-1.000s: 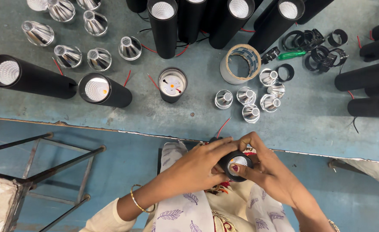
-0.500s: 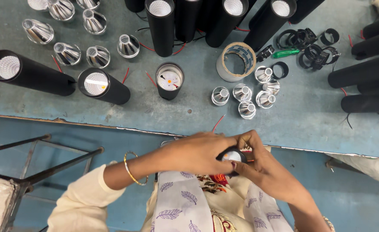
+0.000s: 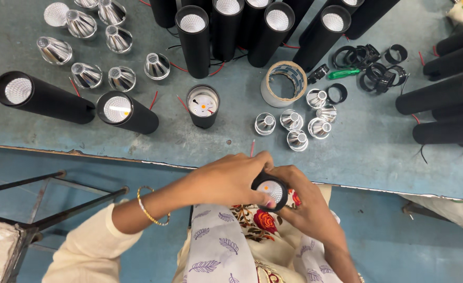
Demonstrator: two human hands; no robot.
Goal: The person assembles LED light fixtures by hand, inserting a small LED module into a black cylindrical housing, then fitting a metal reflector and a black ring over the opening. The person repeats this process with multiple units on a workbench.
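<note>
Lamp: short black cylinder w/ white frosted face, small orange dot near its centre, face turned up toward the camera. It sits off the table, just below the table's near edge, over the person's lap, above floral cloth.

Left hand comes in from the left, fingers curled over the lamp's top-left rim, grip closed on the housing; thumb tip lies at the lower rim. Right hand cups the lamp from the right and below, fingers wrapped round the body, also closed on it. Both hands touch each other above the lamp. Gold bangle on left wrist.

Up from the grip, on the table: an upright black can w/ white disc inside, red wires beside it. Up-right of the grip: cluster of silver reflectors, tape roll, black rings, green screwdriver. Up-left: two black tubes lying on their sides, more reflectors behind. Far up: row of black tubes standing. Left of the grip, below table level: metal frame.
</note>
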